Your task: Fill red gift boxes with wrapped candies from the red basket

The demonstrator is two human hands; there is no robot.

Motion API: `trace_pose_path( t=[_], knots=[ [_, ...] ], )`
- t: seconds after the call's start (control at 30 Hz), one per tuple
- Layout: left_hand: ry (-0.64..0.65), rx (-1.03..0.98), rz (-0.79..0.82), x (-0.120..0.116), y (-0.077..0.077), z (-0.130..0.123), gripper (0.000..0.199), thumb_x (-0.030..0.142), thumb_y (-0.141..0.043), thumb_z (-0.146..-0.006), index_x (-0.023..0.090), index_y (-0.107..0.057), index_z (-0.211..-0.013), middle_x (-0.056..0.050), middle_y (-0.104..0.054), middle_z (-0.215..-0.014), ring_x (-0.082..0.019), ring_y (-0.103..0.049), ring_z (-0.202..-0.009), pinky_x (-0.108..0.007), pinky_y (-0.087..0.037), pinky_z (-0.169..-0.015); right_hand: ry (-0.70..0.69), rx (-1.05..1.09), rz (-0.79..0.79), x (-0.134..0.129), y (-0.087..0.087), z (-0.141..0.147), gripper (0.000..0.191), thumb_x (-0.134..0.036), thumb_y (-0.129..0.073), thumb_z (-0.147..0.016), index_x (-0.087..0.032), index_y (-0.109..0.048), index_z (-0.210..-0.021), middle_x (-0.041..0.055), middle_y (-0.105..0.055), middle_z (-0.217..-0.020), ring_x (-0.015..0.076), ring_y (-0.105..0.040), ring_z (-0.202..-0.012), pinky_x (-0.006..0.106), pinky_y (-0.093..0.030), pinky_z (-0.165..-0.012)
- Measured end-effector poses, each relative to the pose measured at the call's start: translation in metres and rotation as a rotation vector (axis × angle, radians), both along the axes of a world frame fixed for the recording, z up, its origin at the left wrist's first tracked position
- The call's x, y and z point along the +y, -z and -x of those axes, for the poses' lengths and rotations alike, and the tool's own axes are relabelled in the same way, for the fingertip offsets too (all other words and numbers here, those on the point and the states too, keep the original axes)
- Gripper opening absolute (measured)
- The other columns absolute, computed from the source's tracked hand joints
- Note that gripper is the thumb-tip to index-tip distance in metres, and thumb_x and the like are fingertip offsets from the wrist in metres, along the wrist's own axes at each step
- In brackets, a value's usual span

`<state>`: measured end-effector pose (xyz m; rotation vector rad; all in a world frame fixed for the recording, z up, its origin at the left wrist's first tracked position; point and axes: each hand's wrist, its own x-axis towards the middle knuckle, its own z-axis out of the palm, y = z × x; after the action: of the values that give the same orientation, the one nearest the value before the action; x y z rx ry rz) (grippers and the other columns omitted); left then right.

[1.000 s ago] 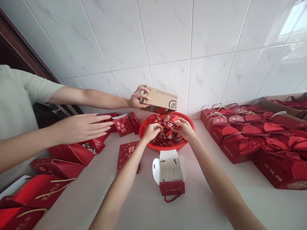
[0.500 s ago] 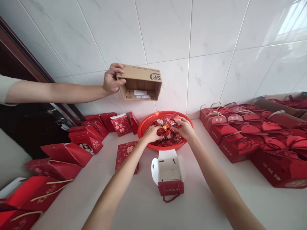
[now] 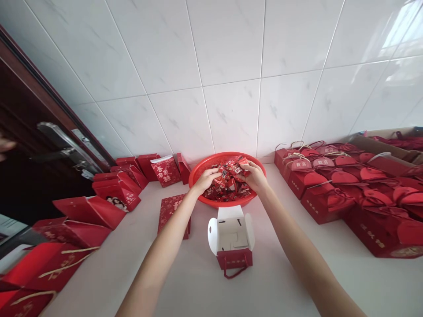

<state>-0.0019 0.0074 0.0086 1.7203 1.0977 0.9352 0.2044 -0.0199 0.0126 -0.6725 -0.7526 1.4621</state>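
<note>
Both my hands are over a red plastic basket (image 3: 200, 169) heaped with red-wrapped candies (image 3: 228, 193). My left hand (image 3: 205, 179) is closed on a wrapped candy (image 3: 220, 174) at the basket's left side. On the right, my right hand (image 3: 254, 176) grips candy (image 3: 238, 168) in shiny red wrappers; how many pieces cannot be made out. In front of the basket stands a small red gift box (image 3: 235, 259) with its white-lined flaps spread and a red cord handle on the near side. Its white inside shows, with a folded panel at the bottom.
Several filled-out red gift boxes (image 3: 328, 204) stand packed together at the right, before an open carton (image 3: 366, 147). Red paper bags (image 3: 119, 196) line the left edge, and a flat red packet (image 3: 167, 211) lies beside my left forearm. A tiled wall (image 3: 231, 105) closes the back; a dark door (image 3: 23, 132) is at the left.
The other person's arm with the brown cardboard box has withdrawn to the left, leaving only a blurred bit of hand at the edge. My hands have shifted slightly among the candies.
</note>
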Motion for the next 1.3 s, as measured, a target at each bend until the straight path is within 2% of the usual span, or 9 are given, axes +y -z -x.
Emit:
trace_pose_path(
  t=[0.2, 0.4, 0.53, 0.6, 0.73, 0.87, 1.07, 1.2, 1.3],
  knots=[
    [-0.04, -0.225, 0.11, -0.002, -0.003, 0.003, 0.035, 0.041, -0.071, -0.074, 0.017, -0.075, -0.099, -0.007, -0.075, -0.102, -0.022, -0.07, -0.09, -0.029, -0.056, -0.072, -0.062, -0.046, -0.006, -0.003, -0.002, 0.001, 0.025, -0.025, -0.083, -0.058, -0.021, -0.066, -0.076, -0.0001, -0.069, -0.081, 0.0174, -0.064, -0.078, 0.033, -0.061, -0.068],
    [0.007, -0.284, 0.161, -0.011, -0.009, -0.004, 0.037, 0.043, -0.075, -0.071, 0.016, -0.074, -0.097, -0.008, -0.075, -0.098, -0.021, -0.07, -0.089, -0.029, -0.055, -0.073, -0.113, -0.086, -0.01, -0.005, -0.003, 0.002, 0.029, -0.024, -0.085, -0.057, -0.021, -0.067, -0.079, 0.0002, -0.069, -0.082, 0.0162, -0.063, -0.077, 0.029, -0.06, -0.065],
    [0.025, -0.126, 0.057, -0.014, -0.01, -0.005, 0.031, 0.034, -0.068, -0.071, 0.017, -0.073, -0.097, -0.005, -0.076, -0.092, -0.022, -0.07, -0.089, -0.033, -0.055, -0.082, -0.111, -0.1, -0.01, -0.003, -0.002, 0.003, 0.029, -0.024, -0.085, -0.057, -0.021, -0.068, -0.08, -0.0008, -0.068, -0.078, 0.0162, -0.064, -0.075, 0.03, -0.06, -0.066],
    [-0.043, -0.017, -0.013, -0.011, -0.007, -0.004, 0.021, 0.031, -0.058, -0.073, 0.017, -0.072, -0.082, -0.003, -0.076, -0.084, -0.021, -0.069, -0.084, -0.032, -0.054, -0.08, -0.099, -0.102, -0.009, -0.003, -0.001, 0.003, 0.028, -0.025, -0.084, -0.057, -0.021, -0.068, -0.079, -0.001, -0.068, -0.078, 0.0159, -0.063, -0.075, 0.029, -0.059, -0.065],
    [-0.087, 0.121, -0.051, 0.001, 0.0, -0.002, 0.026, 0.029, -0.05, -0.077, 0.019, -0.07, -0.063, -0.003, -0.075, -0.076, -0.022, -0.069, -0.08, -0.032, -0.053, -0.077, -0.078, -0.103, -0.007, -0.002, -0.001, 0.003, 0.027, -0.025, -0.084, -0.056, -0.021, -0.066, -0.075, -0.0009, -0.067, -0.077, 0.0158, -0.063, -0.073, 0.029, -0.058, -0.063],
    [-0.081, 0.266, -0.123, 0.006, 0.005, -0.008, 0.012, 0.029, -0.067, -0.072, 0.022, -0.076, -0.077, -0.003, -0.077, -0.084, -0.026, -0.07, -0.087, -0.033, -0.052, -0.083, -0.052, -0.098, -0.01, -0.002, 0.0, 0.003, 0.026, -0.025, -0.084, -0.056, -0.021, -0.064, -0.073, -0.0014, -0.065, -0.073, 0.0146, -0.061, -0.069, 0.029, -0.057, -0.063],
    [0.011, 0.418, -0.239, 0.007, 0.006, -0.017, 0.031, 0.028, -0.083, -0.062, 0.024, -0.076, -0.092, -0.006, -0.076, -0.099, -0.03, -0.068, -0.102, -0.034, -0.05, -0.091, 0.019, -0.067, -0.005, 0.0, 0.0, 0.003, 0.028, -0.024, -0.082, -0.052, -0.021, -0.06, -0.069, -0.0017, -0.066, -0.075, 0.015, -0.062, -0.072, 0.028, -0.057, -0.061],
    [0.068, 0.492, -0.248, 0.01, 0.011, -0.016, 0.017, 0.041, -0.077, -0.072, 0.025, -0.072, -0.068, -0.002, -0.069, -0.067, -0.025, -0.068, -0.076, -0.029, -0.049, -0.073, 0.059, -0.056, 0.005, 0.001, 0.001, 0.003, 0.028, -0.024, -0.08, -0.051, -0.021, -0.06, -0.07, -0.0014, -0.067, -0.078, 0.0162, -0.063, -0.077, 0.029, -0.058, -0.064],
    [0.108, 0.538, -0.222, 0.012, 0.016, -0.012, 0.042, 0.045, -0.07, -0.078, 0.024, -0.057, -0.044, 0.002, -0.048, -0.039, -0.019, -0.058, -0.049, -0.028, -0.045, -0.06, 0.071, -0.056, 0.008, 0.002, 0.002, 0.003, 0.027, -0.024, -0.08, -0.051, -0.021, -0.06, -0.07, -0.0009, -0.067, -0.078, 0.0174, -0.064, -0.078, 0.03, -0.059, -0.064]
  ],
)
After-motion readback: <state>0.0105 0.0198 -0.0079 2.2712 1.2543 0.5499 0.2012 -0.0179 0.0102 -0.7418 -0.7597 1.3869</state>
